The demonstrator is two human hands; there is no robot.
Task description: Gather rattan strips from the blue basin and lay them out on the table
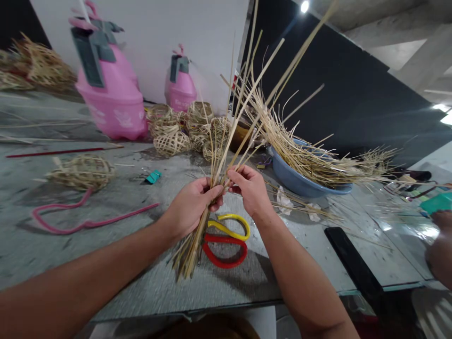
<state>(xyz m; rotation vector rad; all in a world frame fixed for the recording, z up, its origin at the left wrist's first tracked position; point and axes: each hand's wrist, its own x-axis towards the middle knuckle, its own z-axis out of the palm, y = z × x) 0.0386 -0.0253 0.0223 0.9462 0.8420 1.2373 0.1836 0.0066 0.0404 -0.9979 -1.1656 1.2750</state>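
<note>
My left hand (194,202) is closed round a bundle of thin bamboo strips (193,247). Their lower ends point down towards the table's front edge, and their long upper ends fan out upwards. Just right of it, my right hand (249,188) pinches strips of the same bundle between thumb and fingers. Scissors with one yellow and one red handle (226,239) lie on the table under and beside the bundle, their blades hidden.
A blue basin (300,179) full of strips stands to the right, near a black phone-like object (353,261). Pink spray bottles (115,94) and woven balls (171,141) stand behind. A pink cord (84,226) lies left. Another person's hand (441,221) shows far right.
</note>
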